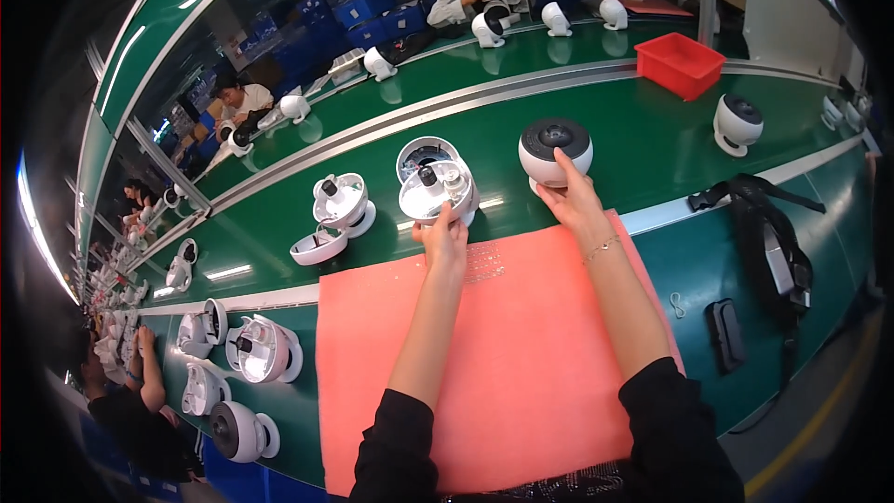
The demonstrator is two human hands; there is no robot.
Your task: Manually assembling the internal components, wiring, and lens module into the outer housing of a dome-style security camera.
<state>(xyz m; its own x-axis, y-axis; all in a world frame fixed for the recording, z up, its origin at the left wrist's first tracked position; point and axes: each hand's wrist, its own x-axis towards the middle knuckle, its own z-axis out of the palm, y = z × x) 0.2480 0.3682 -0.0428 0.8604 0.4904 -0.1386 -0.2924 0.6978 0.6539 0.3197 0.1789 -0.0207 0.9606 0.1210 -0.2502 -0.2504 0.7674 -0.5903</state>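
My right hand grips a closed round white device with a black domed face, thumb on the face and fingers low on its side. My left hand is closed on the near rim of an opened white round housing, whose lid stands behind it; a black cylinder and a small whitish part show inside. Left of that, another opened white housing rests on its stand with its shell half hanging toward me. Small screws lie in rows on the pink mat below my hands.
More housings, including an opened one and a closed one, stand left of the mat. At right are a closed device, a red bin, a black strap and a dark pouch. Other people work along the left and behind.
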